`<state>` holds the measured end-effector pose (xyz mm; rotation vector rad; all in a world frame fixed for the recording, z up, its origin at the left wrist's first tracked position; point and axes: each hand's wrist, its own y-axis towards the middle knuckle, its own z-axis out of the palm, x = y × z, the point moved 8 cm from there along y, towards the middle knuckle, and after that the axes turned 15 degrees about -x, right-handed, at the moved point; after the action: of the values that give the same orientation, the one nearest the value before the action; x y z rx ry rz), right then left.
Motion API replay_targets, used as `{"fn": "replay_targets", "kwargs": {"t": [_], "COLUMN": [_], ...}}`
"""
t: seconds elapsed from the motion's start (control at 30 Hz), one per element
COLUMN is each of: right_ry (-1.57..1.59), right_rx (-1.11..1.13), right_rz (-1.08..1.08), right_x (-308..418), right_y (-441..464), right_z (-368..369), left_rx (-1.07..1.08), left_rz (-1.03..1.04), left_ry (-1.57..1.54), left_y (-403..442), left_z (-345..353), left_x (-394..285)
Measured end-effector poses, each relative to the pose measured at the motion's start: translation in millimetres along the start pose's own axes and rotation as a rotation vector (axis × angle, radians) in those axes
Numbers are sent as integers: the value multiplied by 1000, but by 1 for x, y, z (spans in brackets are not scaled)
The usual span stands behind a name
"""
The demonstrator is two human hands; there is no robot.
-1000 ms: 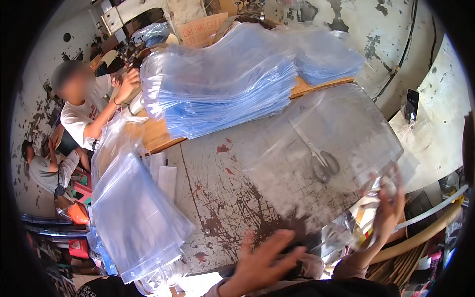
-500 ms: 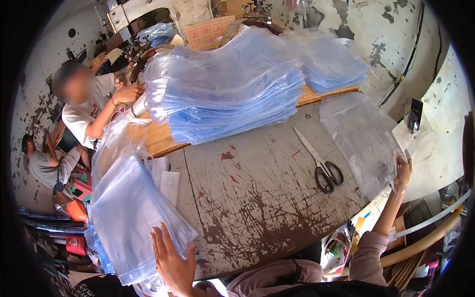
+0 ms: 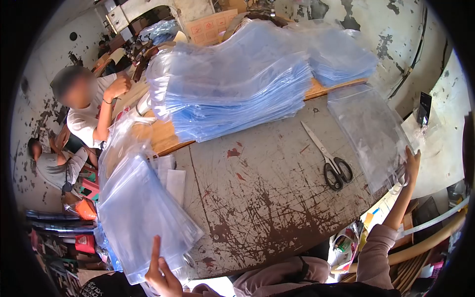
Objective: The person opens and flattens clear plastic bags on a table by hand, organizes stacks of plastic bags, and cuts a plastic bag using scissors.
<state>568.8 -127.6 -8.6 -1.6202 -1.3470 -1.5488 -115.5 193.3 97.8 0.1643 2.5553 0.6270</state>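
Note:
My left hand (image 3: pixel 163 276) is over the lower end of a fanned stack of clear plastic bags (image 3: pixel 143 208), index finger stretched out and thumb apart, nothing in it. Whether it touches the top bag I cannot tell. At the right edge of the table, my right hand (image 3: pixel 410 168) has its fingers at the side of a flat clear plastic bag (image 3: pixel 368 133), apparently gripping that edge; the thumb is partly hidden. Between the two lies a pair of scissors (image 3: pixel 327 157) with black handles, blades pointing away from me.
A tall, wavy pile of clear plastic bags (image 3: pixel 237 104) sits at the back of the scratched table (image 3: pixel 257 198), beside a smaller pile (image 3: pixel 341 59). A phone (image 3: pixel 423 109) stands at right. One person (image 3: pixel 86 104) sits at back left, another (image 3: pixel 52 163) farther off.
My left hand has drawn back toward me from lying spread on the bag stack. My right hand stays at the bag's edge. The view has shifted slightly; the nearer person's hand is raised.

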Motion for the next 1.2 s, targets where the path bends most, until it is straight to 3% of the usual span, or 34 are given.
{"fn": "replay_targets", "kwargs": {"t": [0.03,0.07,0.13,0.2,0.23,0.3,0.33,0.37,0.43,0.6,0.67,0.77,0.83,1.03,1.2], "right_ry": [-124,-248,-678,-545,-428,-60,14,225,284,130,54,31,20,182,265], "right_rx": [14,30,-308,-235,-142,422,720,1012,1214,1276,1256,1223,1212,1118,1168], "right_rz": [-19,-40,-674,-772,-810,-473,-419,-176,-80,112,-36,148,214,137,286], "right_x": [-8,-16,51,114,139,147,151,144,141,123,120,98,94,116,113], "right_y": [9,19,-18,-88,-123,-189,-233,-279,-346,-381,-376,-372,-371,-353,-360], "right_z": [-5,-10,-35,-42,-42,-21,-14,-6,-2,-3,-2,-3,-7,-5,-4], "left_rx": [-175,-172,-307,-288,-351,-40,77,191,460,549,596,627,613,582,786], "left_rz": [103,107,212,210,358,433,423,582,650,513,433,325,354,352,33], "left_ry": [-63,-67,-143,-261,-375,-599,-685,-767,-795,-931,-975,-1066,-1075,-1141,-1405], "left_y": [1,-3,-16,-34,-41,-58,-68,-79,-116,-135,-137,-140,-147,-154,-150], "left_z": [-10,-8,-17,-10,-5,22,36,43,79,95,99,102,108,107,118], "left_x": [-18,-26,-49,-80,-108,-137,-148,-158,-168,-191,-193,-193,-196,-210,-189]}}
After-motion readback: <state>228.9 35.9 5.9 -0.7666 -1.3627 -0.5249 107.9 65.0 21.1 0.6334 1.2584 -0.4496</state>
